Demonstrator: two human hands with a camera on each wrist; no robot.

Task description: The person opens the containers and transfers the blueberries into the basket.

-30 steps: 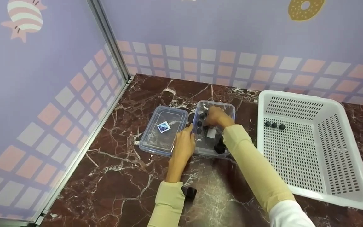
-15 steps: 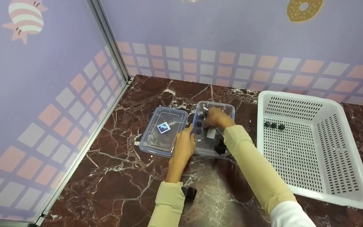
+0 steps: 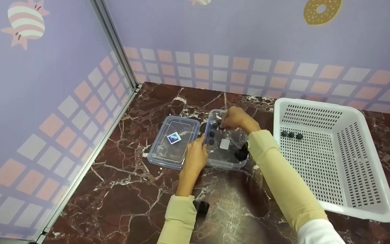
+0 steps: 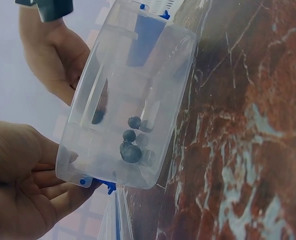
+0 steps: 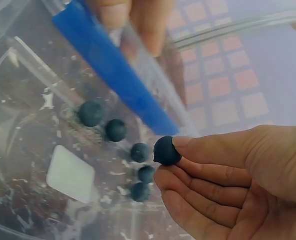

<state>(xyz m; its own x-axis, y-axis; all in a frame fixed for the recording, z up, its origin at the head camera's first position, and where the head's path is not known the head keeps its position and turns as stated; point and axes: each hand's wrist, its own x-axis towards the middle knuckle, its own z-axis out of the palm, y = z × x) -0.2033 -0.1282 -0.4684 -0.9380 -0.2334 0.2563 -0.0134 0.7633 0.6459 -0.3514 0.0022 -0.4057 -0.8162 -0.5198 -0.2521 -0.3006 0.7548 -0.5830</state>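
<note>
A clear plastic box (image 3: 227,164) stands on the marble-patterned surface, with several dark balls (image 5: 91,113) lying along one side inside it. My left hand (image 3: 195,154) grips the box's left wall; in the left wrist view the left hand's (image 4: 22,180) thumb is at the rim. Over the far part of the box, my right hand (image 3: 238,118) pinches one dark ball (image 5: 167,150) between thumb and fingers. In the right wrist view that ball is close to the blue clasp (image 5: 112,70) and near the other balls. A white square (image 5: 71,173) shows on the box floor.
A clear lid (image 3: 159,150) with a blue-and-white label lies just left of the box. On the right stands a white slotted basket (image 3: 379,162) holding three dark balls (image 3: 291,135) in a row. Patterned panels (image 3: 195,30) close off the back and left.
My right hand has risen a little inside the box, and its wrist and forearm have shifted slightly right. The left hand keeps its grip on the box wall. The head view has shifted slightly.
</note>
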